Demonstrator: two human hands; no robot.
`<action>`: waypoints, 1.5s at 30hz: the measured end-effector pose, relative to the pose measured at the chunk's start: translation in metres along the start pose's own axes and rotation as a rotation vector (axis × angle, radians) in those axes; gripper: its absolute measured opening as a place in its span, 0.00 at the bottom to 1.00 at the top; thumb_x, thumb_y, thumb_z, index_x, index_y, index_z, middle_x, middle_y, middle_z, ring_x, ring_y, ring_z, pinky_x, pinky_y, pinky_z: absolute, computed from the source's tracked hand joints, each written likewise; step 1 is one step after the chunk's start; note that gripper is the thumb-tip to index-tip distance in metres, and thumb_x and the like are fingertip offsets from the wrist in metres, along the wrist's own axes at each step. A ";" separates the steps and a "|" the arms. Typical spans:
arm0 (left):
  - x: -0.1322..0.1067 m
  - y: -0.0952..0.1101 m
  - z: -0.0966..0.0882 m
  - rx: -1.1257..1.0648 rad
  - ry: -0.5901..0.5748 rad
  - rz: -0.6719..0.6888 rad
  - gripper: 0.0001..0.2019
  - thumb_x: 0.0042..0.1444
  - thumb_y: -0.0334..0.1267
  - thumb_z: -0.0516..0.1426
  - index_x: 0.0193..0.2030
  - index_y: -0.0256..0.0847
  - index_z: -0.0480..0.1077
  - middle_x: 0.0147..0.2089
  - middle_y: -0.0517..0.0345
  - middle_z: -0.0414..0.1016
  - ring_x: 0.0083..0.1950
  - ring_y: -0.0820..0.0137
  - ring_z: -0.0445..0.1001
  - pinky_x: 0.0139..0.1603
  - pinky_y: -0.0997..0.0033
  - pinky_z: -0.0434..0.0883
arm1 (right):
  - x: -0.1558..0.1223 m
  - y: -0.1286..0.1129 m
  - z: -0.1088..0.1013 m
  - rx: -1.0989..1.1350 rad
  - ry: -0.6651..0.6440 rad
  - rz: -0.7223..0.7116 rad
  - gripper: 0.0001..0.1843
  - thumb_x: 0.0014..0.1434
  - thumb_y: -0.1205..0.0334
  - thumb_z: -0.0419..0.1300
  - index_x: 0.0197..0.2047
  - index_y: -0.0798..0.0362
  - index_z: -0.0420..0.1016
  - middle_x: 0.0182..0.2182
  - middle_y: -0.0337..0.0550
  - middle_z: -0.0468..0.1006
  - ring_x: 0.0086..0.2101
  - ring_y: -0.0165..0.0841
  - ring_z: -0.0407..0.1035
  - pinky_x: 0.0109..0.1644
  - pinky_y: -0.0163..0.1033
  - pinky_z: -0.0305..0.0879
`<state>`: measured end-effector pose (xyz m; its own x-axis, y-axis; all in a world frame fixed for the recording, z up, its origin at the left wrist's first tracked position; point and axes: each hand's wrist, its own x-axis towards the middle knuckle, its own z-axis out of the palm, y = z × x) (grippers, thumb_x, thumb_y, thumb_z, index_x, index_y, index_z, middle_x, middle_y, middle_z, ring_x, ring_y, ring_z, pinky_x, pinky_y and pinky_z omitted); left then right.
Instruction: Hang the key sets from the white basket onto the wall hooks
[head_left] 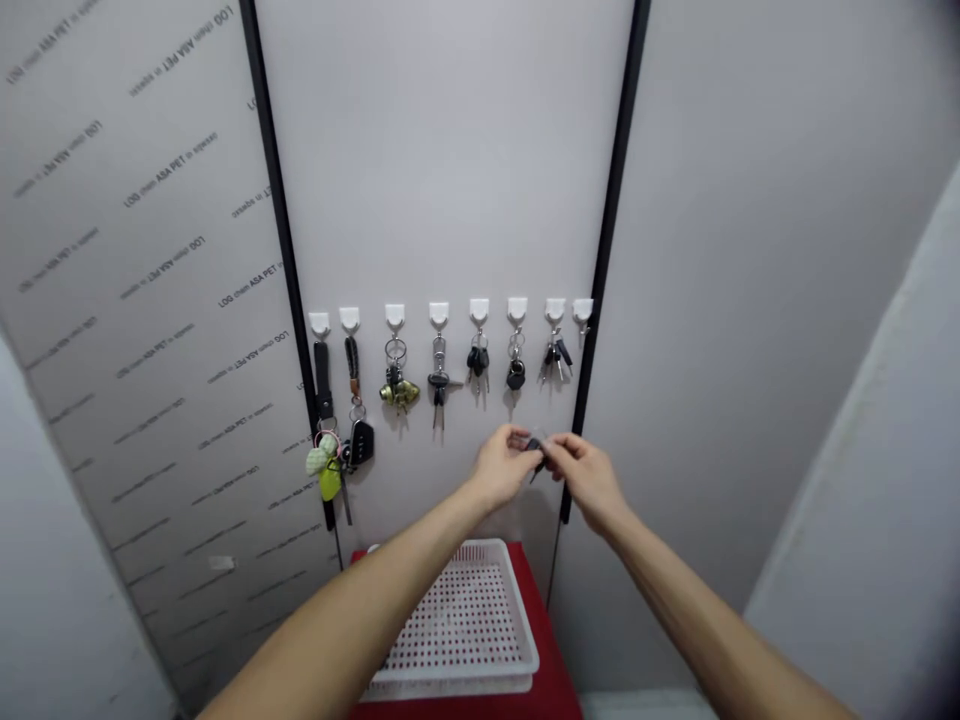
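Reaching forward and inward with left hand [501, 468] and right hand [590, 482], close together; pinching small, partly hidden dark keys [538, 465] between nearly closed fingertips of both, slanting out just below.

The left hand [504, 466] and right hand [589, 477] are holding a black-headed key [535, 445] below white wall hooks [479, 308], where key sets [515, 376] are hanging; a white perforated basket [450, 684] is resting on a red surface [553, 660].

Below centre, your left hand [499, 468] and right hand [589, 482] partly hid the dark keys [535, 460], too small to count. Lower down, your left forearm [371, 592] covered part of the white basket [465, 682].
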<state>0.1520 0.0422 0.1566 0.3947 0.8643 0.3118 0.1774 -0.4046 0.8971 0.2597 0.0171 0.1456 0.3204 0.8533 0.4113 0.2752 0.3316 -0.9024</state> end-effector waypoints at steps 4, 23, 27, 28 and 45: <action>0.020 0.044 0.009 0.250 0.066 0.301 0.16 0.44 0.31 0.48 0.43 0.40 0.56 0.41 0.56 0.64 0.37 0.74 0.64 0.39 0.72 0.62 | 0.039 -0.030 -0.024 0.104 0.154 -0.080 0.10 0.37 0.58 0.53 0.21 0.57 0.63 0.14 0.33 0.61 0.16 0.21 0.54 0.18 0.27 0.51; 0.060 0.090 0.030 0.641 0.095 0.336 0.14 0.44 0.29 0.44 0.40 0.36 0.58 0.41 0.48 0.63 0.42 0.63 0.63 0.40 0.63 0.61 | 0.111 -0.055 -0.053 -0.249 0.372 -0.032 0.09 0.37 0.61 0.52 0.19 0.59 0.65 0.10 0.35 0.61 0.15 0.22 0.55 0.17 0.28 0.50; 0.043 0.072 0.026 0.655 0.021 0.356 0.17 0.44 0.30 0.44 0.43 0.37 0.57 0.42 0.50 0.63 0.42 0.66 0.62 0.42 0.66 0.60 | 0.104 -0.043 -0.053 -0.273 0.363 -0.066 0.13 0.40 0.57 0.49 0.25 0.59 0.65 0.14 0.36 0.64 0.15 0.23 0.57 0.17 0.27 0.51; 0.036 0.063 0.024 0.641 -0.007 0.362 0.17 0.44 0.30 0.44 0.44 0.37 0.56 0.42 0.51 0.62 0.42 0.67 0.62 0.43 0.67 0.60 | 0.099 -0.038 -0.052 -0.249 0.370 -0.067 0.14 0.40 0.57 0.49 0.27 0.59 0.65 0.16 0.37 0.65 0.16 0.23 0.58 0.17 0.27 0.52; -0.117 -0.165 -0.035 0.385 -0.144 -0.371 0.12 0.42 0.32 0.47 0.37 0.39 0.62 0.38 0.57 0.67 0.38 0.73 0.64 0.39 0.75 0.60 | -0.096 0.118 0.094 -0.590 -0.631 0.015 0.10 0.42 0.66 0.45 0.24 0.54 0.67 0.23 0.41 0.71 0.27 0.31 0.63 0.30 0.33 0.55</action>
<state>0.0444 0.0182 -0.0173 0.3576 0.9309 -0.0739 0.6345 -0.1842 0.7507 0.1757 0.0122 -0.0121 -0.1874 0.9778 0.0936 0.7566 0.2045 -0.6210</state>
